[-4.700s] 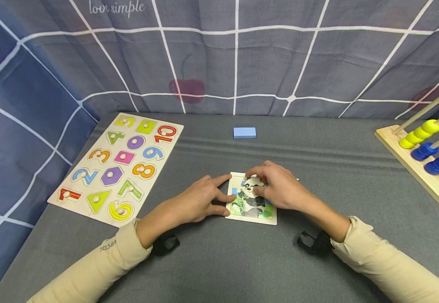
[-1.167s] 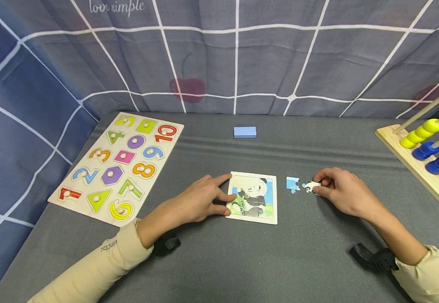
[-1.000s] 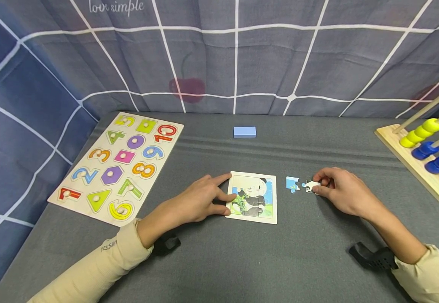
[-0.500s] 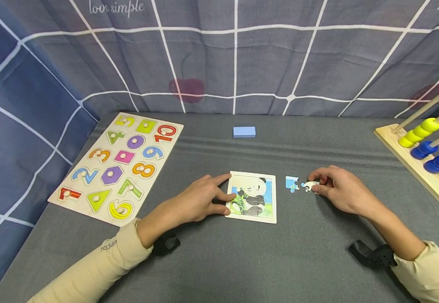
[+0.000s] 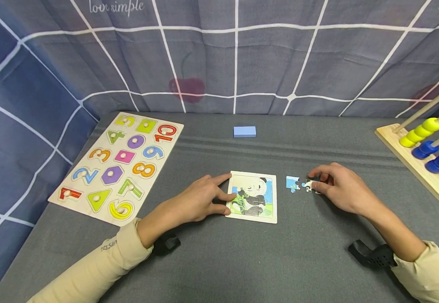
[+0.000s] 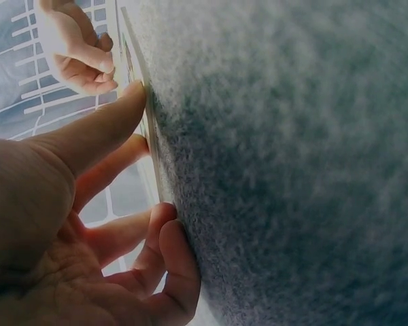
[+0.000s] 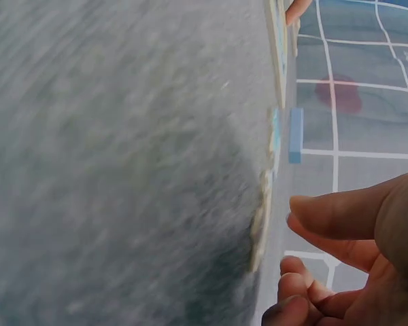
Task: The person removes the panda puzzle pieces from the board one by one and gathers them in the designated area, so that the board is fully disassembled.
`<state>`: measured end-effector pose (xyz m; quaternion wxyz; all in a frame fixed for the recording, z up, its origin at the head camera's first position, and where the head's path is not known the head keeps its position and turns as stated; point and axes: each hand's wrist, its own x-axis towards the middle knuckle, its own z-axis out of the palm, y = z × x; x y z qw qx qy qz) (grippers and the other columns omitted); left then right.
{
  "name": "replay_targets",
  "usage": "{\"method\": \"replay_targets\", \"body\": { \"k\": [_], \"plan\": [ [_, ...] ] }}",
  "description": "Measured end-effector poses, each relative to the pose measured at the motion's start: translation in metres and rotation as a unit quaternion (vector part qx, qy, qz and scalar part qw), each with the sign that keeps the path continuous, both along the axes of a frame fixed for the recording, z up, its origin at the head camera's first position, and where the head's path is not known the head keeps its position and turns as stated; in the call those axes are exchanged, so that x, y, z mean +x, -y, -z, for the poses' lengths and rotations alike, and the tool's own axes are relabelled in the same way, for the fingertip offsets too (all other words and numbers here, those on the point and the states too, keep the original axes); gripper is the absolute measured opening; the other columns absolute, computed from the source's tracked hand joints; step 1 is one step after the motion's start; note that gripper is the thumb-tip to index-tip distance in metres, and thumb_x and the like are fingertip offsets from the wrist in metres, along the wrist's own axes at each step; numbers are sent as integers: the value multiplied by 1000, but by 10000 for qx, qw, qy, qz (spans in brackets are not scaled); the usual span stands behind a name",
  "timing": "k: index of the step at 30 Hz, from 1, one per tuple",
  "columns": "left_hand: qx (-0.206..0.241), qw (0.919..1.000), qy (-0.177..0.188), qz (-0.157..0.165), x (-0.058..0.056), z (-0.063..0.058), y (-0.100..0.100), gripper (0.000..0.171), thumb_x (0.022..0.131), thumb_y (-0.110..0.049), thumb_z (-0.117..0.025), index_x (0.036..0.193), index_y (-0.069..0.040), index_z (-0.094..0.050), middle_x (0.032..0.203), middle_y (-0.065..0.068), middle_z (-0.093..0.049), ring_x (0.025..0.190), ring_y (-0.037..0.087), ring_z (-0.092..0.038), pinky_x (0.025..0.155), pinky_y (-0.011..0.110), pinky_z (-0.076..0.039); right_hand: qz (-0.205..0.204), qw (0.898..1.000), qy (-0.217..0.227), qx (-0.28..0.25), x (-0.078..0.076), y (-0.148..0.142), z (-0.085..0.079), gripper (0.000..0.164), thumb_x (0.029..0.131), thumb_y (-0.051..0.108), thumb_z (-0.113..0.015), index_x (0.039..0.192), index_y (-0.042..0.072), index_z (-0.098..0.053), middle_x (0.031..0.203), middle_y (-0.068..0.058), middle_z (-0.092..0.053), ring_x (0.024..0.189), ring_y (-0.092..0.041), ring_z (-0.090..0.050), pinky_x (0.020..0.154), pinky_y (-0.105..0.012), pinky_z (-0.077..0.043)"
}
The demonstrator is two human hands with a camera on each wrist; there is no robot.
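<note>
Left of centre, the left hand (image 5: pixel 194 200) spreads wide, fingertips touching the left edge of the panda puzzle (image 5: pixel 255 198). To the puzzle's right lie 2 loose pieces: a blue piece (image 5: pixel 291 183), then a black-and-white piece (image 5: pixel 309 185). The right hand (image 5: pixel 342 189) hovers just above the latter, thumb and forefinger narrowly apart.

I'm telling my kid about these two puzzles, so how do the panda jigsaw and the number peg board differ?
The number peg board is larger than the panda jigsaw. The number peg board has knobbed numerals and shapes, all seated, while the panda jigsaw shows one picture and has loose jigsaw pieces beside it. The left hand touches the panda jigsaw; no hand touches the number peg board. Both lie flat on the grey cloth.
</note>
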<state>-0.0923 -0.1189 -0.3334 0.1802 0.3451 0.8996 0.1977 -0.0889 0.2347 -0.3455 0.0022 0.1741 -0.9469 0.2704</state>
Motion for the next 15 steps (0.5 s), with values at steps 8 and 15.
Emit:
{"method": "replay_targets", "body": {
  "k": [8, 15],
  "plan": [
    [18, 10000, -85, 1, 0, 0, 0, 42, 87, -30, -76, 126, -17, -70, 155, 16, -35, 126, 43, -47, 106, 55, -34, -171, 9986, -147, -479, 7, 22, -9, 19, 86, 6, -75, 104, 6, -73, 85, 2, -55, 69, -10, -46, 60, -28, -37],
    [69, 9997, -195, 97, 1, -1, 1, 42, 86, -29, -76, 125, -15, -70, 154, 18, -37, 123, 43, -50, 105, 56, -34, -450, 9954, 227, -810, 13, 55, -20, 21, 88, 9, -74, 109, 12, -73, 87, 3, -56, 73, -12, -48, 63, -30, -39]
  ]
}}
